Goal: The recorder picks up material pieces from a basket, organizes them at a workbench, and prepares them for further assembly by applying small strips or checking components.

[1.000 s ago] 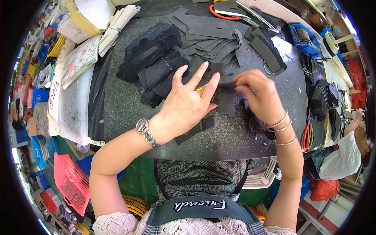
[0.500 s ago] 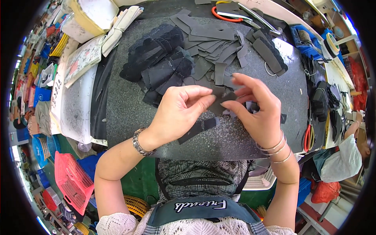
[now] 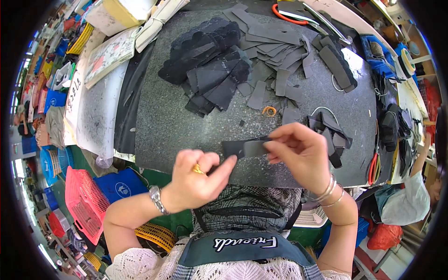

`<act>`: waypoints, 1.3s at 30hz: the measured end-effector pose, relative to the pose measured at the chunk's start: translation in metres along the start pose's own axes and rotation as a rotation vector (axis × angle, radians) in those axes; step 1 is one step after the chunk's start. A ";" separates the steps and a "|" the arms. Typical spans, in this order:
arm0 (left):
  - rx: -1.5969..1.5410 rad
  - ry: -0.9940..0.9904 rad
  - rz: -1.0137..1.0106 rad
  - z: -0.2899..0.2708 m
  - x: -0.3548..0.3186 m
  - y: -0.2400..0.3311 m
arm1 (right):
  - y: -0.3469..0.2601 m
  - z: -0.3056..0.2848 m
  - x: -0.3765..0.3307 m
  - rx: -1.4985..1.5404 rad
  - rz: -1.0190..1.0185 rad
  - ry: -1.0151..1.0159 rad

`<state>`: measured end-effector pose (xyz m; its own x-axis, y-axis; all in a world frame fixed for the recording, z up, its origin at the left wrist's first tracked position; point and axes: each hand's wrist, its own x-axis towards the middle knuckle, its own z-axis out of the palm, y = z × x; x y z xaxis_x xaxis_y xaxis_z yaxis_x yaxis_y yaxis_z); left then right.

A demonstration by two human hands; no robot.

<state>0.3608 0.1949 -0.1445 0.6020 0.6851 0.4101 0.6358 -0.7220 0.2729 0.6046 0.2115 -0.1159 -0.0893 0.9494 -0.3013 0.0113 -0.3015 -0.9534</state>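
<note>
My right hand (image 3: 303, 156) pinches a small grey strip (image 3: 254, 148) between thumb and fingers. This strip overlaps the right part of a black strip (image 3: 232, 148) over the dark speckled mat (image 3: 186, 135). My left hand (image 3: 198, 179) is mostly curled into a fist, a yellow ring on one finger. One of its digits reaches out to the lower edge of the black strip; I see nothing inside the fist. Beyond my hands lie a heap of black scalloped pieces (image 3: 200, 51) and a spread of loose grey pieces (image 3: 280, 51).
An orange ring-shaped band (image 3: 269, 111) and a tiny dark square (image 3: 241, 123) lie on the mat. Dark scraps (image 3: 331, 135) sit beside my right hand. Orange-handled scissors (image 3: 294, 18) are at the back, red-handled ones (image 3: 374, 170) at the right edge. A pink basket (image 3: 84, 200) stands lower left.
Both hands have come down toward the near edge, and the left has moved away from the right, its pinch gone. The grey piece now lies over the black strip. The whole view has shifted slightly.
</note>
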 end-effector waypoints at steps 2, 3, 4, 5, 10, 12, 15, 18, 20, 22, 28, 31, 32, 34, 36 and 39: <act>0.091 -0.077 -0.017 0.005 -0.014 0.008 | 0.010 0.013 0.012 -0.087 0.020 -0.063; 0.145 -0.089 -0.018 0.006 -0.018 0.010 | 0.015 0.016 0.018 -0.144 0.023 -0.082; 0.150 -0.089 -0.026 0.006 -0.020 0.011 | 0.017 0.019 0.020 -0.145 0.023 -0.091; 0.180 -0.096 0.006 0.006 -0.021 0.011 | 0.019 0.021 0.022 -0.166 0.050 -0.094; 0.230 -0.147 0.132 0.003 -0.017 0.006 | 0.021 0.024 0.021 -0.561 -0.269 -0.096; 0.204 -0.151 0.116 0.005 -0.019 0.007 | 0.012 0.021 0.020 -0.757 -0.442 0.002; 0.138 -0.142 0.072 0.001 -0.010 0.005 | 0.000 0.014 0.022 -1.047 -0.689 0.050; -0.090 0.008 0.035 0.003 0.021 -0.019 | 0.004 0.011 0.017 -1.106 -0.729 -0.027; 0.027 0.150 0.019 0.009 0.051 -0.042 | 0.003 0.003 0.003 -0.931 -0.569 -0.081; 0.105 0.138 -0.109 0.013 0.067 -0.060 | -0.025 -0.015 -0.010 -0.799 -0.338 0.088; 0.170 0.027 -0.001 0.015 0.070 -0.078 | -0.038 -0.079 -0.017 -1.294 -0.579 0.301; 0.241 0.098 -0.114 0.017 0.079 -0.056 | -0.038 -0.046 0.012 -1.058 -0.617 0.162; 0.248 0.099 -0.112 0.016 0.078 -0.055 | -0.040 -0.037 0.028 -1.036 -0.680 0.113; 0.283 0.105 -0.052 0.023 0.078 -0.056 | -0.030 -0.022 0.069 -1.031 -0.729 0.097; 0.306 0.127 -0.039 0.025 0.078 -0.060 | -0.020 -0.017 0.099 -1.026 -0.723 0.085; 0.267 0.172 -0.014 0.026 0.081 -0.062 | -0.022 -0.016 0.109 -0.958 -0.409 -0.175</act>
<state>0.3824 0.2974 -0.1513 0.5160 0.6519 0.5556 0.7614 -0.6463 0.0511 0.6108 0.3228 -0.1274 -0.4055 0.9139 -0.0202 0.7227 0.3070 -0.6193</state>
